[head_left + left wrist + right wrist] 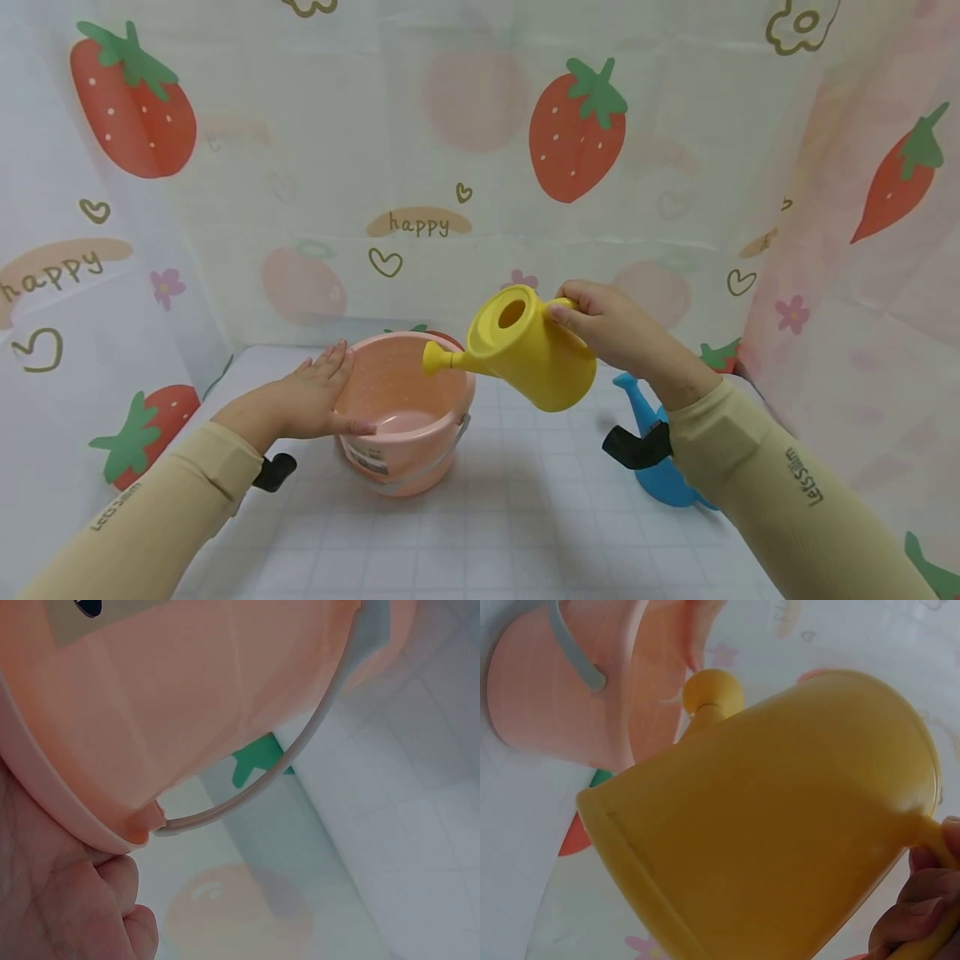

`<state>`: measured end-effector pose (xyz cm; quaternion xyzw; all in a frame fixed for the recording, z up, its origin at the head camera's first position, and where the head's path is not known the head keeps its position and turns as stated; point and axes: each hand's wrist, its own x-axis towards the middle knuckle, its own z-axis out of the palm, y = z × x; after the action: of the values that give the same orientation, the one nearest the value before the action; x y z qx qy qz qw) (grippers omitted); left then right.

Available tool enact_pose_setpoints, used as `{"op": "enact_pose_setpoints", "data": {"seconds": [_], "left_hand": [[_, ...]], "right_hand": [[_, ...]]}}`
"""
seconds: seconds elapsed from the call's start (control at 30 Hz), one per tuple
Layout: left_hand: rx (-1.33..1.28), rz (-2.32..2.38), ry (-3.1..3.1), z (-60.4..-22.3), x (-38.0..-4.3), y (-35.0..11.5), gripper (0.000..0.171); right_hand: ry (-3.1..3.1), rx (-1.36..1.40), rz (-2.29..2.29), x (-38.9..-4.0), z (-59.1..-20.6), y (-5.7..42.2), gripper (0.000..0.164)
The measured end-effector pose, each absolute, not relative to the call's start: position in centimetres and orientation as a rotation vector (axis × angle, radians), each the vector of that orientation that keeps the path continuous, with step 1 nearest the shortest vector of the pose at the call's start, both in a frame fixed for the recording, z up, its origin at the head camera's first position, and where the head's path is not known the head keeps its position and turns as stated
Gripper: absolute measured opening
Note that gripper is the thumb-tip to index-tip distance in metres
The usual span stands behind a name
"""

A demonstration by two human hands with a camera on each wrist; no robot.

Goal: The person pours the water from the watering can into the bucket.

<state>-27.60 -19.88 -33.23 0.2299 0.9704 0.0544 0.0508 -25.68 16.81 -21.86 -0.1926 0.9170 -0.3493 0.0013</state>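
A yellow watering can [551, 367] is held in the air by my right hand [618, 325], its fingers wrapped round the handle. The can tilts left, and its spout head [433, 358] hangs over the mouth of a pink bucket [405, 454]. In the right wrist view, the can's body [780, 810] hides part of the bucket [562, 690]. My left hand [311, 396] rests on the bucket's left rim with fingers straight and spread, the thumb across the near side. The left wrist view shows the palm [52, 892] against the rim.
A blue watering can [667, 479] stands on the right of the white tiled-pattern tabletop [517, 500], partly hidden by my right wrist and its black camera mount [637, 446]. The bucket's grey handle [427, 475] hangs down in front. Strawberry-print cloth [360, 150] surrounds the table.
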Motion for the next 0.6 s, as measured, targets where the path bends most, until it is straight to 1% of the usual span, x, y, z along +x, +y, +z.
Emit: {"op": "enact_pose_setpoints", "data": {"seconds": [0.27, 0.5, 0.6], "left_hand": [[0.709, 0.158, 2.958, -33.30, -27.74, -19.98, 0.124], [0.686, 0.168, 2.962, -33.81, -28.21, -20.04, 0.119], [0.685, 0.170, 2.951, -33.50, -27.93, -19.97, 0.121]], "right_hand": [[2.881, -0.610, -1.084, -25.55, -21.79, 16.59, 0.027], [2.890, -0.609, -1.065, -25.64, -21.80, 16.39, 0.027], [2.892, -0.621, -1.061, -25.69, -21.78, 16.33, 0.027]]}}
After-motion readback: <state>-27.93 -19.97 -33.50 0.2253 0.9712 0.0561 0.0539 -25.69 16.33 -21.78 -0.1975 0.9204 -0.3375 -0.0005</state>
